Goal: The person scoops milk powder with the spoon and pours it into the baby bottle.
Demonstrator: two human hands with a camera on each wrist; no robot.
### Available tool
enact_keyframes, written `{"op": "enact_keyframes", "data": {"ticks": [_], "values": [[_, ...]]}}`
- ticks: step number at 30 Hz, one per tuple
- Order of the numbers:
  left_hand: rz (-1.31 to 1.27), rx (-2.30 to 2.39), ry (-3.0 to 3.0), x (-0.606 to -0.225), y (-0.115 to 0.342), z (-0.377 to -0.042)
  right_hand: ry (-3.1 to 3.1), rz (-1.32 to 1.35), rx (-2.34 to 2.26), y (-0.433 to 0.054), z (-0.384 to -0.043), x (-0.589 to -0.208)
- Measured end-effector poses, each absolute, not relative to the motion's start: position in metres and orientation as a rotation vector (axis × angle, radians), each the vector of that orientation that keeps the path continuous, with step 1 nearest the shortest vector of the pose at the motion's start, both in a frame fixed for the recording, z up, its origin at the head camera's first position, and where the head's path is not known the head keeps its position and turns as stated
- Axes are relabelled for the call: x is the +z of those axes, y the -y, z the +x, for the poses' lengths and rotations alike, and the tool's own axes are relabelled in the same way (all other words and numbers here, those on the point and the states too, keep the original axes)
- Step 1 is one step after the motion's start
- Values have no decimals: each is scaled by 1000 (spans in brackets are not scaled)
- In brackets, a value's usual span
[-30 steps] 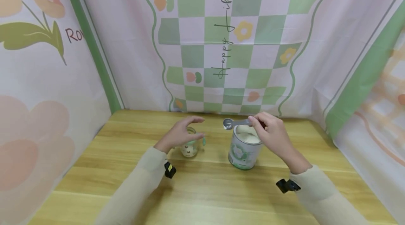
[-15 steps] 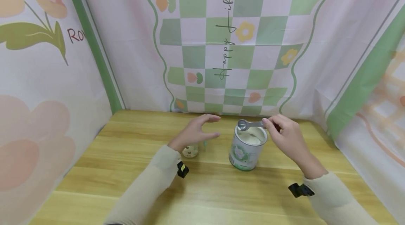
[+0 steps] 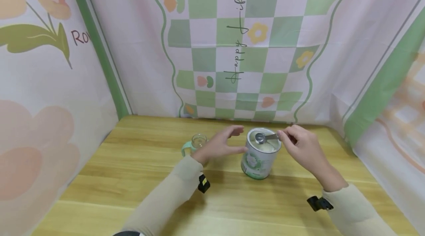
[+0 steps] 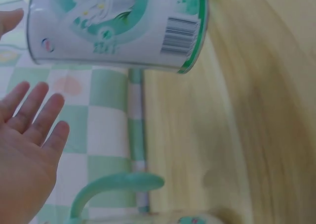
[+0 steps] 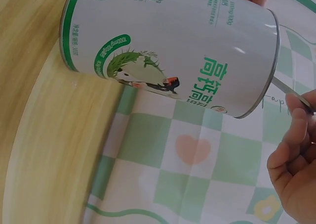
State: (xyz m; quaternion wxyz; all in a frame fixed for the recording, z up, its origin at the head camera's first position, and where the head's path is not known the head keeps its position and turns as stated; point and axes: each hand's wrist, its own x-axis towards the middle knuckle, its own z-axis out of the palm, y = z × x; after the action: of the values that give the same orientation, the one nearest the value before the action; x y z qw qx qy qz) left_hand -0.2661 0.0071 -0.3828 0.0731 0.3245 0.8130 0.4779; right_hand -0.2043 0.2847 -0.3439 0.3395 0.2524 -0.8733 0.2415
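My right hand (image 3: 303, 145) pinches the handle of a grey measuring spoon (image 3: 260, 138), whose bowl hangs over the mouth of a milk powder can (image 3: 257, 164). Pale powder shows inside the white and green can, which stands upright. My left hand (image 3: 220, 145) is beside the can's left side, fingers and thumb spread apart with nothing between them. Behind the left wrist stands a clear cup (image 3: 199, 140) with a mint-green handle; its lower part is mostly hidden. In the left wrist view that handle (image 4: 118, 182) shows at the bottom, below the can (image 4: 113, 26).
The things stand on a wooden table (image 3: 232, 206) with a pale wood grain. A hanging cloth (image 3: 245, 59) with green checks rises behind the table's back edge, and more printed cloth closes in both sides.
My left hand has moved right, from around the cup to beside the can. My right hand has carried the spoon right, from left of the can's rim to over its mouth, and lowered it.
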Motion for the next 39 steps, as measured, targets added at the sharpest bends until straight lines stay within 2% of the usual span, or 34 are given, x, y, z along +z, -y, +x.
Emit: {"op": "enact_keyframes", "data": {"ticks": [14, 24, 39], "values": [[941, 1481, -2385, -396, -42, -269, 2347, 649, 438, -281, -208, -347], [1155, 1669, -2122, -396, -59, -269, 2372, 695, 261, -274, -211, -344], [977, 1731, -2097, -406, -65, -267, 2451, 662, 173, -258, -217, -348]]}}
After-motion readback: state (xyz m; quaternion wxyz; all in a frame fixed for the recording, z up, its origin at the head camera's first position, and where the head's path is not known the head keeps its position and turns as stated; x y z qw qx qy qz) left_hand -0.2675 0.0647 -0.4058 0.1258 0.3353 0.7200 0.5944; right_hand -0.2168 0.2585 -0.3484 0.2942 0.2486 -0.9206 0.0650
